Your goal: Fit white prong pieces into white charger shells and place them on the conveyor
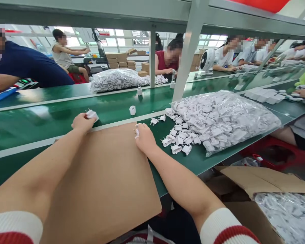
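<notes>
My left hand (82, 122) is closed around a white plug adapter (92, 115), its pins pointing up, over the near edge of the green conveyor belt. My right hand (145, 138) grips a small white plug piece (137, 131) whose pins stick out to the left. Both hands are above the far end of a brown cardboard sheet (104, 183). Beyond them, a white adapter (132, 110) lies on the belt and another (139, 90) stands farther back. Loose white plug pieces (176, 148) are scattered to the right of my right hand.
A large clear bag (226, 118) of white plug pieces lies at right, with another bag (119, 79) across the belt. An open carton (264, 179) stands lower right. A slanted metal post (190, 51) rises ahead. Several co-workers sit along the line; a white fan (207, 60) stands opposite.
</notes>
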The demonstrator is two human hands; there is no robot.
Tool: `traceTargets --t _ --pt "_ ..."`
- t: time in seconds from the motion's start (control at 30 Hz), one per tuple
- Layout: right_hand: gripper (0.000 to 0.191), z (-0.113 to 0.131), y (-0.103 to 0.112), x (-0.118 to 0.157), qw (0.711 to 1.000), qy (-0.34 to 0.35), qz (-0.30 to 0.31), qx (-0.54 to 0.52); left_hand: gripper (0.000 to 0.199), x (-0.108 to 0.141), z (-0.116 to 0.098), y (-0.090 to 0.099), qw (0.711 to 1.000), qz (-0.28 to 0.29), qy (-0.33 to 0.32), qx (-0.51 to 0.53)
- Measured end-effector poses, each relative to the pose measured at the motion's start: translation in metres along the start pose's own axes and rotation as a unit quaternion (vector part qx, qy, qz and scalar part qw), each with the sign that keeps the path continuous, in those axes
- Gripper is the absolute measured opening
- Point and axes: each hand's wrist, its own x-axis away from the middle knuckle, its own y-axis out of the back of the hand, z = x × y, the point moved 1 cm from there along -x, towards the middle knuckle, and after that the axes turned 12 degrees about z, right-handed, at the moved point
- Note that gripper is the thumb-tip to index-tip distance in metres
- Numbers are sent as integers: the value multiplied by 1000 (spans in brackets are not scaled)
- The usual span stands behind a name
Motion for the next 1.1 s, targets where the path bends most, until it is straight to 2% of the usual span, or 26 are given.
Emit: traceTargets --t 0.07,0.13,0.2,0.23,0.27,0.3,0.33,0.43,0.47,0.53,0.57,0.63,0.73,0.8,0.83,0.87,0.93,1.0,1.1 --pt "38 0 -1 -3 1000 15 -5 -14 57 -4 2 -4 999 -26 43 -4" --pt "36 2 -2 -4 1000 26 -4 -18 72 -3 -2 -10 993 -102 51 -10" --pt "38 6 -4 -4 999 38 2 -5 81 0 -12 -19 981 -189 -19 -29" --pt "38 8 -4 -3 999 47 5 10 80 0 -21 -26 974 -209 -73 -44" --pt "37 10 -3 -2 998 58 7 30 75 0 -31 -34 969 -201 -126 -63" --pt "34 11 -2 -1 996 68 7 49 71 -3 -41 -43 969 -170 -160 -81" --pt "31 12 -1 0 995 77 5 63 71 -6 -52 -54 973 -125 -168 -94" --pt "25 8 1 -1 997 69 -5 34 86 -23 -80 -85 990 -2 -106 -98" --pt "22 6 0 -3 998 55 -5 -10 86 -28 -86 -93 992 28 -87 -89" --pt "13 0 -2 -9 987 21 -2 -159 67 -33 -94 -103 992 65 -78 -72" --pt "12 -2 -3 -12 966 3 0 -257 53 -34 -96 -105 992 72 -85 -67" --pt "19 -4 -3 -17 891 -30 6 -453 36 -28 -95 -104 990 73 -105 -62" --pt "19 -1 4 -18 762 -80 36 -642 36 -5 -88 -91 987 72 -137 -54" --pt "18 2 10 -15 705 -98 70 -699 41 20 -78 -79 984 79 -156 -39" --pt "18 3 13 -14 689 -101 82 -713 44 35 -73 -72 982 87 -166 -28" --pt "18 4 14 -12 682 -99 90 -719 48 53 -67 -65 979 102 -176 -14" --pt "21 6 15 -10 687 -88 86 -716 53 92 -53 -54 971 147 -187 16" --pt "26 7 13 -8 713 -64 61 -696 53 133 -40 -46 962 192 -191 35" --pt "33 10 9 -3 760 -16 31 -649 45 183 -26 -43 948 227 -219 46"
